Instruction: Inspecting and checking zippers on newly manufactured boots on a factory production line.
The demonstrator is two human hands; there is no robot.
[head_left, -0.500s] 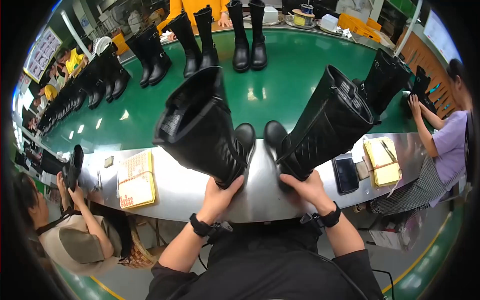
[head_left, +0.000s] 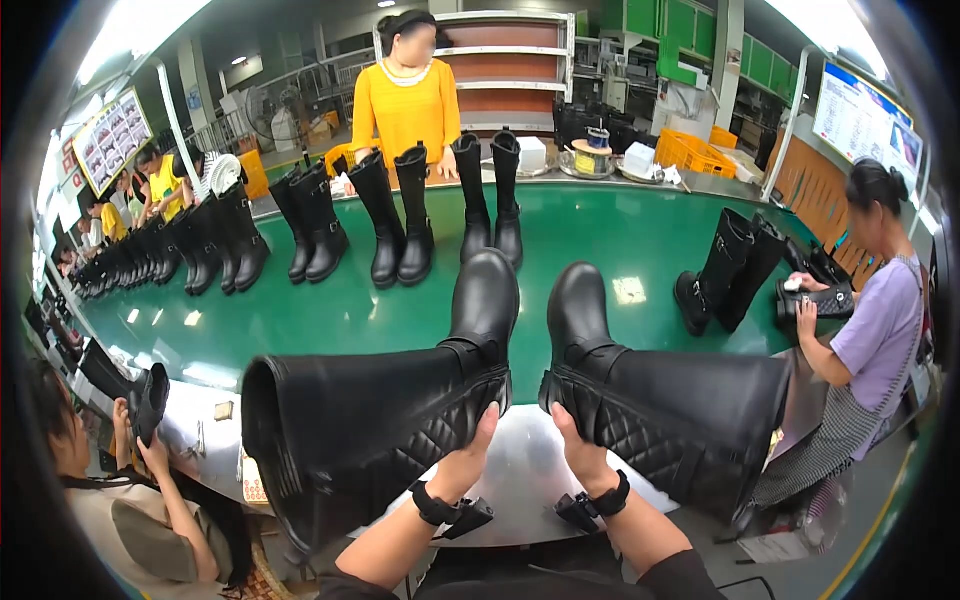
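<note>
I hold a pair of tall black boots up over the metal work surface, one in each hand. The left boot (head_left: 365,405) has its toe pointing away and its shaft stretched out to the left, with a quilted panel and an ankle strap. My left hand (head_left: 468,465) is closed round its heel area, the thumb on the side and the other fingers hidden beneath. Mirroring it, the right boot (head_left: 670,405) spreads its shaft to the right. My right hand (head_left: 584,458) grips that boot's heel area, fingers mostly hidden behind it.
Several black boots (head_left: 412,220) stand along the green table (head_left: 600,320). A person in yellow (head_left: 405,110) stands across it. At right, a person in purple (head_left: 875,310) handles a boot; at left, another person (head_left: 130,500) holds one. Orange crates (head_left: 690,152) sit at the back.
Both boots have tipped from roughly upright to lying outward, shafts splayed and toes raised away from me. My hands have shifted with them. The view has tilted up, showing more of the far side.
</note>
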